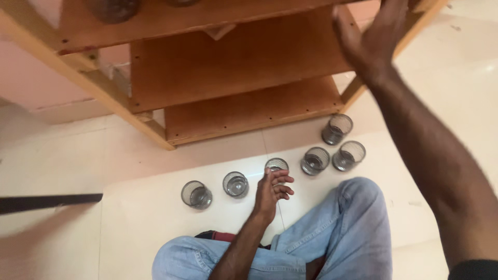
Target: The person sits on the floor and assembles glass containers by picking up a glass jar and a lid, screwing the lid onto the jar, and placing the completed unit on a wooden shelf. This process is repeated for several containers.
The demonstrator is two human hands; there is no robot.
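Item one: six mesh cups on the pale tiled floor (78,155), as I count them, set in a loose row in front of the wooden shelf unit (233,67). From my left: first cup (196,195), second cup (236,184), third cup (276,165), fourth cup (315,161), fifth cup (348,155), and a sixth cup (337,129) standing behind the fifth, nearest the shelf's foot. All upright, mouths up, each apart from its neighbour. Item two: left hand (272,191), reaching forward from between the knees, fingers loosely curled and spread, holding nothing; its fingertips sit just at the near side of the third cup, and I cannot tell from this angle whether they touch the rim or stop just short. The second cup lies just to its left, the fourth a little to its right. Item three: right hand (373,36), raised high with fingers spread, flat against the right upright of the shelf unit, well apart from every cup and gripping nothing that I can see. Item four: blue jeans (358,228), knees bent, at the bottom of the view. Item five: a dark flat strip (49,202) entering from the left edge, kind unclear.
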